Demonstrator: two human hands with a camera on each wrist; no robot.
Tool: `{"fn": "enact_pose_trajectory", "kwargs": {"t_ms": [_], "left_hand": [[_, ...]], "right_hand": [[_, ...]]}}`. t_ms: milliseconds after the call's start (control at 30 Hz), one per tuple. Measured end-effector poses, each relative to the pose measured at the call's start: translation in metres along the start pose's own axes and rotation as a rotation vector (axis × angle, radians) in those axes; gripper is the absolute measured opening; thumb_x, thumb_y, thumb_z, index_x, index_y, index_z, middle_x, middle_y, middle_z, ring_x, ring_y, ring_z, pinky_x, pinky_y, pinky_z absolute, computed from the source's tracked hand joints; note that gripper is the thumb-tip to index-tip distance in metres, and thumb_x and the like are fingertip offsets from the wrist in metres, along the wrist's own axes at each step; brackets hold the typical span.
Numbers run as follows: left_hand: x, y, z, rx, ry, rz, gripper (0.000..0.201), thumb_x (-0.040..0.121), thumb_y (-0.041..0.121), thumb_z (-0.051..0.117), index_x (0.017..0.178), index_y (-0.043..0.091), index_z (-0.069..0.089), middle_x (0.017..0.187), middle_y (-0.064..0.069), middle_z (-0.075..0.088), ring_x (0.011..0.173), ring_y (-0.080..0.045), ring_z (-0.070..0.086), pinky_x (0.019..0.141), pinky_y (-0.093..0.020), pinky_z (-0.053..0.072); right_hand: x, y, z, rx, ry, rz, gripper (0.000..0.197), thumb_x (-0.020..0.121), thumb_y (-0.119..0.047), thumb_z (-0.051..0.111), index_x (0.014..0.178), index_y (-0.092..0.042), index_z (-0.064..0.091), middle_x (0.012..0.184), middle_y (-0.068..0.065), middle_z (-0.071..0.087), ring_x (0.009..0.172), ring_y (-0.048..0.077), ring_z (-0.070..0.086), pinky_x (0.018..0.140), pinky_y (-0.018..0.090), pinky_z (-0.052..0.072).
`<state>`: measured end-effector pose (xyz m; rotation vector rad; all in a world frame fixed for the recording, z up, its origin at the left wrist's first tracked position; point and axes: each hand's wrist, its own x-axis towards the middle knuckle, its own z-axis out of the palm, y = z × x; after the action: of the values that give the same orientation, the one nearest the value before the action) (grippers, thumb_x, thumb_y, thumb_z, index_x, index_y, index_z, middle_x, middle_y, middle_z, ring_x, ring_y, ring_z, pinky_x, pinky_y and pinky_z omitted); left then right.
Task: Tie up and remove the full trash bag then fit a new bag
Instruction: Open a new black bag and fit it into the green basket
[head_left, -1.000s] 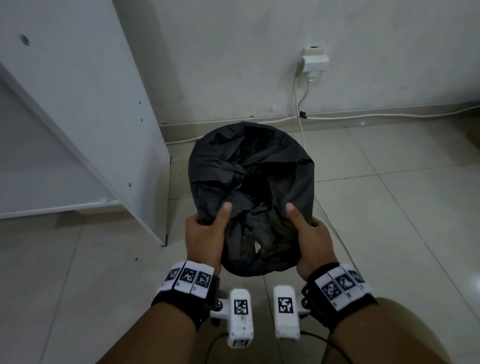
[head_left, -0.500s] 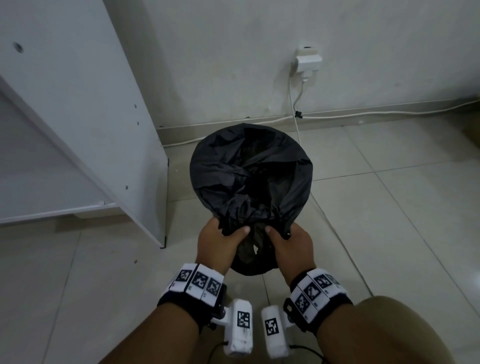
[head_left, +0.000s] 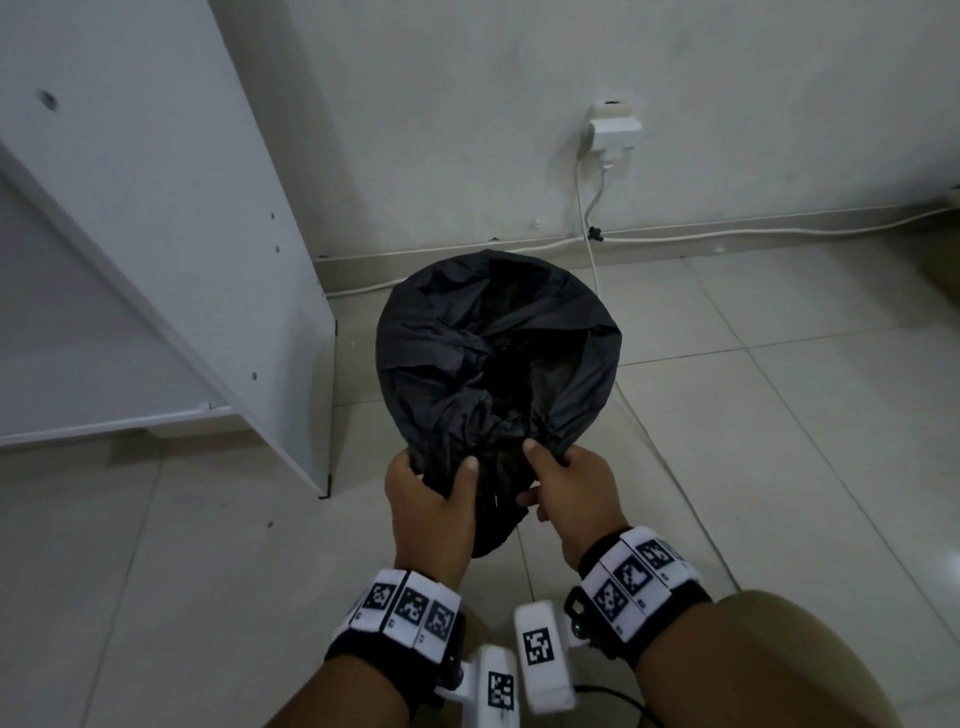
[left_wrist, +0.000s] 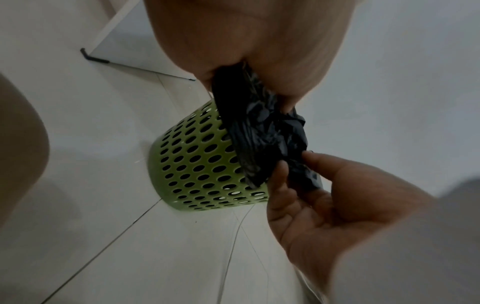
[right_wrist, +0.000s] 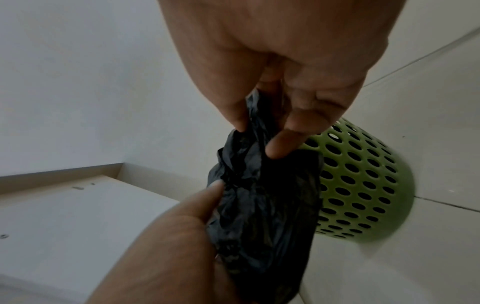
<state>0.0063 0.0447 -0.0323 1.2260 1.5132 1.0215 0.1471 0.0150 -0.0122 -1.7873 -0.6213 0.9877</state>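
A black trash bag (head_left: 498, 358) sits in a green perforated bin (left_wrist: 197, 164) on the tiled floor. The bag's top is bunched toward me at the near rim. My left hand (head_left: 434, 483) grips a gathered fold of the bag (left_wrist: 244, 107) between thumb and fingers. My right hand (head_left: 561, 473) pinches the bunched plastic (right_wrist: 249, 164) right beside it, thumb on top. In the right wrist view the bin (right_wrist: 363, 185) shows behind the bag. The bin's inside is hidden by the plastic.
A white cabinet panel (head_left: 171, 249) stands left of the bin, its corner close to it. Behind the bin, a wall socket with a plug (head_left: 613, 130) feeds a white cable (head_left: 592, 249) running down past the bin's right side. My knee (head_left: 789, 665) is at lower right.
Both hands drew together at the near rim, from spread apart to side by side, gathering the bag's mouth into a bunch. The view tilted slightly.
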Motion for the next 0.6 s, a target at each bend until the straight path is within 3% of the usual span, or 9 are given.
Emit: {"fn": "enact_pose_trajectory", "kwargs": {"t_ms": [67,167,233,267,367,433,500,533,600], "left_hand": [[-0.001,-0.001,-0.003,-0.007,-0.007,-0.029,0.034,0.090,0.035,0.066,0.114,0.012,0.057,0.109,-0.006,0.064,0.099,-0.019,0.065,0.082,-0.037,0.057],[-0.008,0.005,-0.003,0.142,-0.116,0.026,0.007,0.098,0.018,0.057,0.096,0.013,0.053,0.088,-0.001,0.059,0.080,-0.016,0.057,0.063,-0.019,0.041],[-0.010,0.003,0.000,0.186,-0.167,0.065,0.009,0.098,0.016,0.057,0.090,0.014,0.055,0.081,0.003,0.059,0.073,-0.012,0.056,0.058,-0.012,0.038],[-0.011,0.003,0.000,0.182,-0.186,0.079,0.007,0.097,0.016,0.059,0.090,0.015,0.058,0.081,0.003,0.063,0.073,-0.012,0.060,0.060,-0.012,0.042],[-0.008,-0.002,0.001,0.145,-0.231,0.089,0.006,0.094,0.021,0.064,0.093,0.018,0.069,0.090,-0.001,0.071,0.080,-0.014,0.068,0.072,-0.033,0.057],[-0.006,-0.002,0.000,0.153,-0.293,0.089,0.013,0.094,0.019,0.061,0.086,0.013,0.069,0.089,-0.004,0.067,0.080,-0.013,0.065,0.073,-0.036,0.054],[-0.005,0.001,-0.003,0.051,-0.349,0.006,0.018,0.092,0.017,0.054,0.081,0.008,0.066,0.092,-0.013,0.064,0.085,-0.024,0.065,0.078,-0.046,0.057],[-0.004,0.003,-0.005,-0.037,-0.378,-0.065,0.020,0.092,0.013,0.051,0.087,0.007,0.069,0.098,-0.018,0.066,0.090,-0.031,0.068,0.083,-0.051,0.059],[-0.004,0.006,-0.008,-0.159,-0.449,-0.164,0.030,0.096,-0.001,0.045,0.102,0.005,0.073,0.106,-0.024,0.070,0.098,-0.038,0.071,0.086,-0.050,0.061]], "right_hand": [[-0.001,0.002,0.003,0.092,0.008,0.045,0.022,0.095,-0.020,0.062,0.088,-0.001,0.069,0.077,0.017,0.073,0.059,0.025,0.069,0.055,0.033,0.054],[-0.004,0.004,0.008,0.170,-0.045,0.061,0.015,0.097,-0.006,0.056,0.098,-0.002,0.070,0.087,0.015,0.076,0.070,0.026,0.074,0.062,0.034,0.060],[-0.006,0.005,0.012,0.213,-0.074,0.079,0.017,0.095,0.000,0.055,0.098,-0.004,0.072,0.089,0.013,0.077,0.076,0.026,0.076,0.065,0.033,0.062],[-0.006,0.006,0.014,0.232,-0.068,0.100,0.017,0.094,0.002,0.056,0.096,-0.004,0.072,0.089,0.013,0.077,0.079,0.027,0.076,0.067,0.035,0.062],[-0.002,0.008,0.018,0.270,-0.041,0.160,0.013,0.090,0.003,0.060,0.093,0.000,0.072,0.089,0.020,0.075,0.084,0.036,0.074,0.077,0.047,0.062],[-0.001,0.009,0.018,0.301,-0.073,0.194,0.012,0.088,0.003,0.061,0.094,0.006,0.070,0.088,0.023,0.073,0.081,0.038,0.072,0.076,0.046,0.062],[-0.001,0.008,0.016,0.306,-0.133,0.192,0.022,0.083,-0.003,0.063,0.095,0.015,0.065,0.083,0.024,0.066,0.073,0.035,0.065,0.070,0.042,0.056],[0.000,0.008,0.014,0.311,-0.170,0.192,0.028,0.081,-0.008,0.064,0.096,0.016,0.063,0.083,0.024,0.064,0.073,0.033,0.062,0.070,0.042,0.053],[-0.002,0.005,0.011,0.349,-0.263,0.200,0.027,0.088,-0.013,0.063,0.099,0.011,0.068,0.087,0.022,0.068,0.079,0.032,0.066,0.074,0.043,0.052]]}}
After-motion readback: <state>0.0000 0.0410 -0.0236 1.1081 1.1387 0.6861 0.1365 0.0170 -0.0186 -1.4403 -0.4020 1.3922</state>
